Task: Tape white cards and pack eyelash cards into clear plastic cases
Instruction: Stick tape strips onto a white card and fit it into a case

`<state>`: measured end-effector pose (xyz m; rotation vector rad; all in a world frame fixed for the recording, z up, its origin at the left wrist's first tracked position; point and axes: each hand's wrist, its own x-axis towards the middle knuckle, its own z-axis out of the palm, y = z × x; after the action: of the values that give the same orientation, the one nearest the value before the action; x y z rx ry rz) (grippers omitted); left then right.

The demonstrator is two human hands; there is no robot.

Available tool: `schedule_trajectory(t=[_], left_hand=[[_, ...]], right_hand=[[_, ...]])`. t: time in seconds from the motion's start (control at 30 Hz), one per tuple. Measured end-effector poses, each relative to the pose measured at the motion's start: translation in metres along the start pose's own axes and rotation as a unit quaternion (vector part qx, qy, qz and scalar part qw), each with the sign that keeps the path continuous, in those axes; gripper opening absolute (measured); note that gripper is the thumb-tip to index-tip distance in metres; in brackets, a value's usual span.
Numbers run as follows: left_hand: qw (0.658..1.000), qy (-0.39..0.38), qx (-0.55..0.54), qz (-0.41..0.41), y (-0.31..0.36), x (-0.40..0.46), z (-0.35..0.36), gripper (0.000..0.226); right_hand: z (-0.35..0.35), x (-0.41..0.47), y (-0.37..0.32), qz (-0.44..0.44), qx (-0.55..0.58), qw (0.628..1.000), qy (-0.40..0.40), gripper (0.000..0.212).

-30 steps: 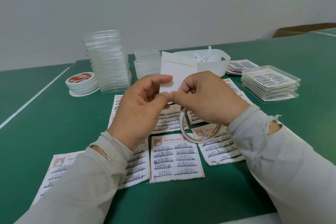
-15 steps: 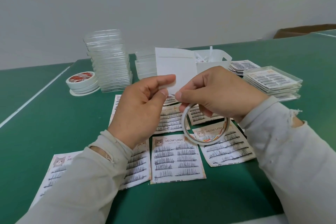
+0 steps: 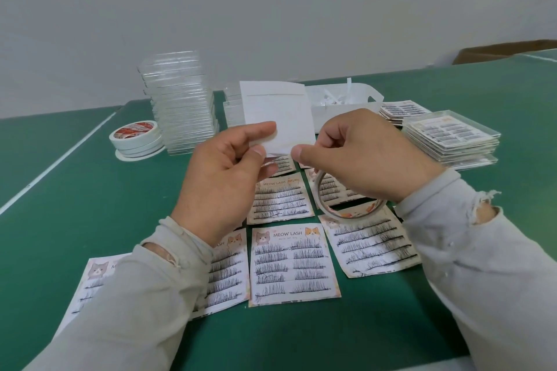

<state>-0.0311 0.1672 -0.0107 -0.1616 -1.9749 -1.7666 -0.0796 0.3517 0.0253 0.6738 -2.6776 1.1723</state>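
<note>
The left hand pinches the lower left corner of a white card between thumb and forefinger, holding it upright above the table; the card rises up and to the right from the fingertips, with a thin strip running across it near its top edge. Just to the right, the right hand has its fingers curled, thumb and forefinger tips pressed together at the card's lower right corner; whether they grip a tape end there cannot be told. A tape ring hangs beneath this hand, its upper part hidden behind the palm, so it cannot be told how it is held.

Below and beyond both hands, eyelash cards printed with cats and rows of lashes lie flat on the green table, some overlapping, one partly under the left sleeve. Behind the left hand stands a tall stack of clear cases, with spare tape rolls just left of it. Behind the card sits a white bin holding paper strips. Past the right hand, to its right, lies a stack of packed cases, and a low pile of loose lash cards just behind it.
</note>
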Motion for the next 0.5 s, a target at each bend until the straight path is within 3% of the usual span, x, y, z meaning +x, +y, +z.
schedule_trajectory(t=[0.5], left_hand=[[0.999, -0.034, -0.012, 0.022, 0.0005, -0.0042, 0.0046, 0.032]], right_hand=[[0.0031, 0.0052, 0.0035, 0.043, 0.006, 0.999, 0.011, 0.051]])
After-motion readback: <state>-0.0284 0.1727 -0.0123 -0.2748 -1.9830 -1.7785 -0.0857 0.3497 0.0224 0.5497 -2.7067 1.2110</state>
